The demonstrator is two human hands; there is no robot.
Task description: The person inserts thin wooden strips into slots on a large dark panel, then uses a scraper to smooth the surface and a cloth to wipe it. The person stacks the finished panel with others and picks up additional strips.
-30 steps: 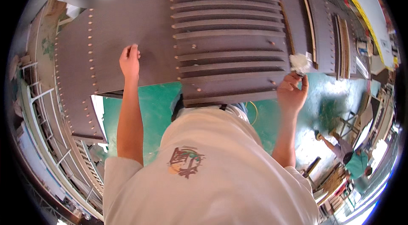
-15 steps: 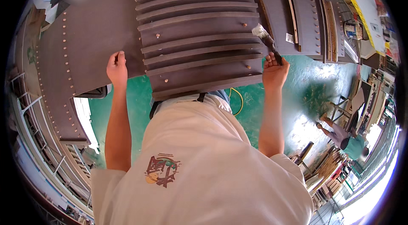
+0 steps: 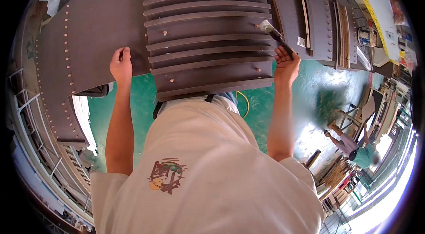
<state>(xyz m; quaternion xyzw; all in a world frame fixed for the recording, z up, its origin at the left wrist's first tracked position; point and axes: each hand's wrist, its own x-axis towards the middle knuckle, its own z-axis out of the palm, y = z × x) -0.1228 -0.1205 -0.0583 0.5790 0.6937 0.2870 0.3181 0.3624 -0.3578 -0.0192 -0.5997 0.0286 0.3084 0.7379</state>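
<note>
In my right hand (image 3: 287,66) is a brush (image 3: 277,36) with a dark handle and whitish, matted bristles. Its bristle end points up and to the left, over the right edge of a stack of dark brown boards (image 3: 208,25) in front of me. My left hand (image 3: 121,63) is closed over a wide brown panel (image 3: 99,26) left of the stack; whatever its curled fingers may hold is hidden. Short wooden dowels, such as this one (image 3: 165,33), stick up from the boards. Rows of dowels (image 3: 67,39) also run along the left panel.
More brown panels (image 3: 318,17) and narrow strips (image 3: 341,35) lie to the right, near a tub (image 3: 366,37). A yellow hose (image 3: 246,103) lies on the green floor (image 3: 259,117). Farther right, another person (image 3: 354,147) is beside stacked wood (image 3: 338,176).
The brush has tilted slightly further left in my right hand. My left hand has risen a little. The other person has shifted, with an arm now stretched up.
</note>
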